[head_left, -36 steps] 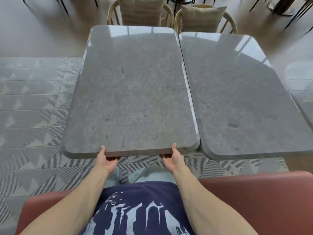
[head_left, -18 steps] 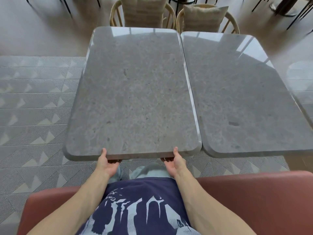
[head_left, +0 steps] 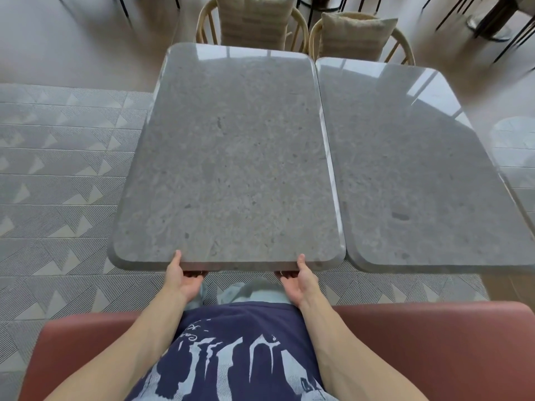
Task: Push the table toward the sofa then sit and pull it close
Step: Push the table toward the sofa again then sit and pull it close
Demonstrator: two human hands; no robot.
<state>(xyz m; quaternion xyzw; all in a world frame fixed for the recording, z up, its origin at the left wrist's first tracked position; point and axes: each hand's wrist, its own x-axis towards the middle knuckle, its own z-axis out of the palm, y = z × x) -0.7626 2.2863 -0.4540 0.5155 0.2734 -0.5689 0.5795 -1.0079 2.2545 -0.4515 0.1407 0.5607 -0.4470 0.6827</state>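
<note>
A grey stone-topped table (head_left: 228,157) with rounded corners stands right in front of me. I sit on a reddish-brown sofa (head_left: 434,342) with my knees under the table's near edge. My left hand (head_left: 182,277) grips that near edge left of centre, thumb on top and fingers curled underneath. My right hand (head_left: 298,277) holds the same edge right of centre in the same way.
A second grey table (head_left: 419,169) stands flush against the first on its right. Two rattan chairs with beige cushions (head_left: 254,21) (head_left: 356,33) face the far side. A patterned grey rug (head_left: 58,183) covers the floor. Dark chair legs (head_left: 492,21) stand at the back right.
The table's near edge has come a little closer to me, with both hands staying on it.
</note>
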